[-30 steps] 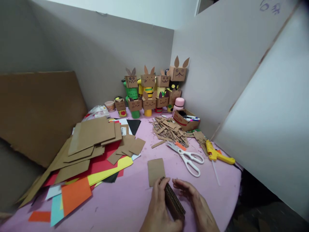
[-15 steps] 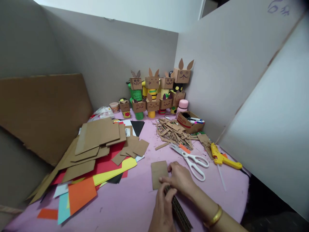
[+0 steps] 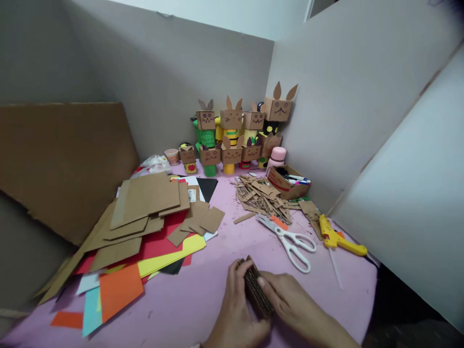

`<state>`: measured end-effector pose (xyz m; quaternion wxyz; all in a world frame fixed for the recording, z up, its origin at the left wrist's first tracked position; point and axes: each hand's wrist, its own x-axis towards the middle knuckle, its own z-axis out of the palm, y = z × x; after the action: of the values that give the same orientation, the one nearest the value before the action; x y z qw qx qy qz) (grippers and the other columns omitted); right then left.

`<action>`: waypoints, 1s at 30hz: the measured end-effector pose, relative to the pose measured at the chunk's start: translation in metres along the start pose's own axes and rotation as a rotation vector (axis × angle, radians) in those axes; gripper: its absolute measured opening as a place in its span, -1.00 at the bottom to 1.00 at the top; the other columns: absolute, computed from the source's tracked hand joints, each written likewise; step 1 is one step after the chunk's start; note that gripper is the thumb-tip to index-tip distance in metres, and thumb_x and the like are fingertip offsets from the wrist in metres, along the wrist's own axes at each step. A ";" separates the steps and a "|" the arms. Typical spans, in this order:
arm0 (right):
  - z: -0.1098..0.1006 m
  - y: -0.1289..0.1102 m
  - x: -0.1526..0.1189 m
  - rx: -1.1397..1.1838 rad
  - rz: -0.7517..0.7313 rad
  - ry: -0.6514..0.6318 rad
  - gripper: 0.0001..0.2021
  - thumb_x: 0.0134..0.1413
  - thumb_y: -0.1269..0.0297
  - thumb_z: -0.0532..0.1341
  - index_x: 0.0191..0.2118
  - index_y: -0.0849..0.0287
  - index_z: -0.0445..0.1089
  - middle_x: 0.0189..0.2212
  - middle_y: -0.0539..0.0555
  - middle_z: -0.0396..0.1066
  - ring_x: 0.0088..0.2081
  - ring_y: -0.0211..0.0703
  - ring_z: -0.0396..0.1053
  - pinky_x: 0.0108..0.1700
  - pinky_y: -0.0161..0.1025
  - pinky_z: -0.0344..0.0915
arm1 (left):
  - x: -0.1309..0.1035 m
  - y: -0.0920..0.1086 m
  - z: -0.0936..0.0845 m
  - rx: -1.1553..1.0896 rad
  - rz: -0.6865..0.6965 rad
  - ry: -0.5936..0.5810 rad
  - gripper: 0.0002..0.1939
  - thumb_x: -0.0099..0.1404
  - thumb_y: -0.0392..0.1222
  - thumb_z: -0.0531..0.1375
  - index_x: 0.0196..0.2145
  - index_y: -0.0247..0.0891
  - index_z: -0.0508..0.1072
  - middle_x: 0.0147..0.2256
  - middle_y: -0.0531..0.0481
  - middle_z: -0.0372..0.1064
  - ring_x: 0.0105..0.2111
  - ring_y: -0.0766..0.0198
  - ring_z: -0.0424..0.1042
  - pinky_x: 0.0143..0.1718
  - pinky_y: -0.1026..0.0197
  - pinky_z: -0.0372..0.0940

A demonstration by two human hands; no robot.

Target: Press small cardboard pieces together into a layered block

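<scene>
at the near edge of the work area, the left hand (image 3: 232, 309) is holding a cardboard stack (image 3: 260, 295), its fingers curling narrowly around the left flank and the far end, its thumb reaching toward the near end. the right hand (image 3: 295, 302) is closing on the same stack from the right, its thumb pressing beside the upper edge; its other fingers are mostly hiding beneath, so their exact spread cannot be told. the stack is lying between the two palms, its long axis running from far left to near right, its corrugated edges facing up. both hands are touching it, so neither is nearer; the left is covering more of its length. whether the underside is resting on the pink tabletop (image 3: 188, 309) cannot be told. farther out, on the right, white-handled scissors (image 3: 278, 231) are lying with the blades pointing far left, and a yellow glue gun (image 3: 328, 237) is resting to their right. on the left, coloured paper (image 3: 121, 292) is lying near and partly under larger cardboard sheets (image 3: 148, 198). beyond the scissors, a scrap pile (image 3: 257, 193) is spreading beside a pen box (image 3: 284, 188). at the far side, cardboard animal figures (image 3: 231, 118) are standing before the partition.
</scene>
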<state>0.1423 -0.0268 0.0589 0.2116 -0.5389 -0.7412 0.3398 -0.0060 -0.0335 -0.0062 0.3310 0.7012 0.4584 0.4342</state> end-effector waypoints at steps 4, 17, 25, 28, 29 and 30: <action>0.011 -0.005 -0.008 0.041 -0.062 -0.013 -0.55 0.32 0.11 -0.19 -0.29 0.11 0.39 -0.41 0.07 0.47 -0.41 -0.13 0.35 -0.32 -0.26 0.25 | -0.002 -0.003 -0.001 -0.006 -0.026 -0.022 -0.21 -0.05 -0.38 0.22 0.13 -0.13 0.05 0.16 -0.23 -0.03 0.19 -0.07 0.09 0.17 -0.21 0.07; 0.019 0.016 -0.014 0.405 0.032 0.067 -0.57 0.21 0.06 0.07 0.07 0.21 0.33 0.01 0.24 0.41 0.01 0.04 0.35 0.08 -0.05 0.22 | 0.007 0.004 -0.014 -0.008 -0.055 -0.197 -0.15 -0.08 -0.45 0.18 0.15 -0.06 -0.02 0.18 -0.17 -0.04 0.22 -0.01 0.02 0.23 -0.18 -0.02; 0.018 0.018 -0.010 0.627 0.067 0.006 -0.63 0.15 0.09 0.15 -0.01 0.18 0.39 -0.08 0.14 0.48 -0.06 -0.03 0.39 0.05 -0.14 0.24 | 0.008 0.010 -0.015 -0.015 -0.054 -0.212 -0.22 -0.04 -0.42 0.16 0.13 -0.13 -0.01 0.16 -0.21 -0.03 0.21 -0.02 0.04 0.22 -0.15 0.01; 0.013 0.020 -0.008 0.555 0.077 -0.012 -0.68 0.17 0.11 0.10 -0.18 0.22 0.48 -0.30 0.08 0.51 -0.22 -0.07 0.41 -0.13 -0.22 0.31 | 0.009 0.011 -0.016 -0.035 -0.044 -0.224 -0.20 -0.08 -0.43 0.16 0.12 -0.16 0.00 0.16 -0.22 -0.03 0.21 -0.01 0.04 0.23 -0.12 -0.02; 0.010 0.024 -0.007 0.514 0.095 -0.001 -0.67 0.16 0.11 0.09 -0.25 0.24 0.49 -0.41 0.06 0.49 -0.33 -0.10 0.40 -0.26 -0.24 0.32 | 0.009 0.012 -0.016 -0.042 -0.047 -0.235 -0.19 -0.10 -0.43 0.16 0.12 -0.17 0.00 0.16 -0.22 -0.03 0.21 -0.01 0.03 0.24 -0.11 -0.03; 0.007 0.028 -0.006 0.480 0.119 0.023 -0.66 0.14 0.10 0.09 -0.31 0.26 0.48 -0.51 0.03 0.45 -0.45 -0.14 0.37 -0.39 -0.27 0.29 | 0.010 0.013 -0.017 -0.048 -0.055 -0.247 -0.17 -0.12 -0.43 0.17 0.13 -0.19 0.00 0.17 -0.23 -0.04 0.22 -0.02 0.02 0.24 -0.11 -0.05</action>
<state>0.1577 -0.0289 0.0344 0.3214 -0.5197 -0.6038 0.5119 -0.0147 -0.0280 0.0151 0.4134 0.7284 0.4225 0.3464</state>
